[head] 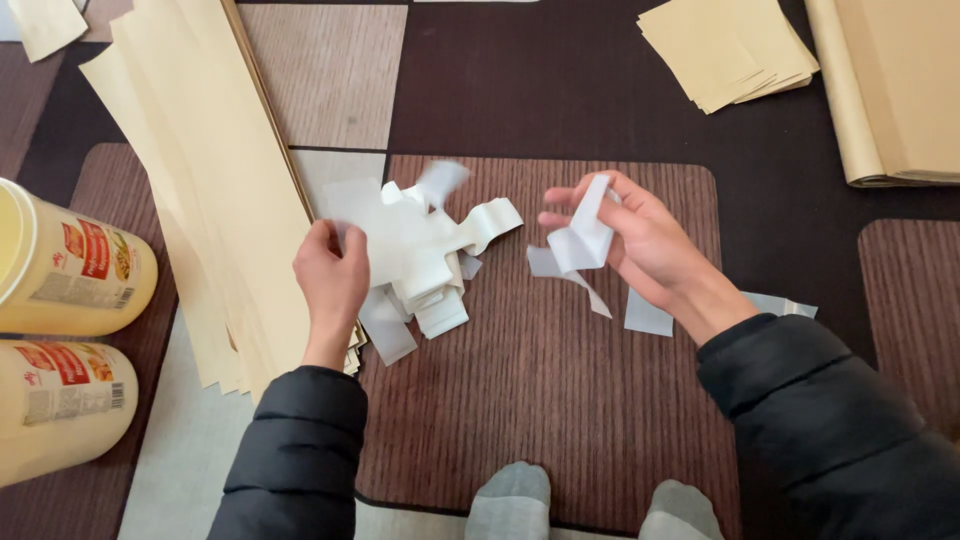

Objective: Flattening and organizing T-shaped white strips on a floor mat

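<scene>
White paper strips (420, 250) held between both hands, left (330, 275) and right (640, 240)

A home floor used as a makeshift craft spot: a patchwork carpet (560, 100) of brown, beige and dark squares, socked feet (512, 500) at 6 o'clock, two yellow plastic tubs (60, 270) at 9 o'clock, tan paper stacks (725, 45) at 1 o'clock.

White paper strips (425, 255): loose, curled pile on brown rug, overlapping, left edge pinched in left hand (332, 275). Separate white strip (583, 240): crumpled, folded, held off rug in right hand (640, 240).
</scene>
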